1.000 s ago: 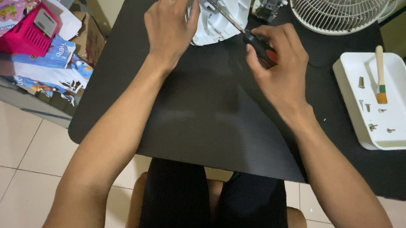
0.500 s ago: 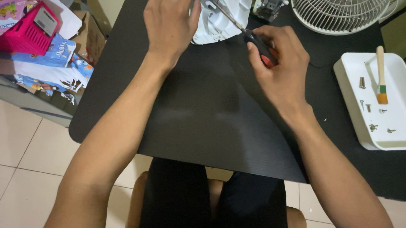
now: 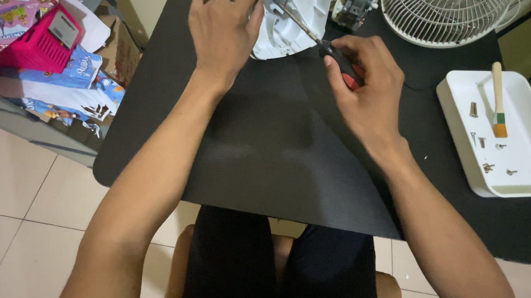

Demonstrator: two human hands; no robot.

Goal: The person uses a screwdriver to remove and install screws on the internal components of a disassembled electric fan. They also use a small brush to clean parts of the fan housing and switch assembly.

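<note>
While the left hand (image 3: 224, 31) presses flat on the white housing (image 3: 287, 23) at the table's (image 3: 265, 149) far edge, the right hand (image 3: 363, 90) grips a screwdriver (image 3: 322, 44), its tip at the housing. Screws (image 3: 484, 145) lie in a tray (image 3: 461, 113).

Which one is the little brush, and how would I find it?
Start at the black table and go to its right edge, where a white tray sits. The brush lies in the tray's upper part, above a few small screws. It is the only long thing in there, with a pale wooden handle, a green band and orange bristles.
</note>
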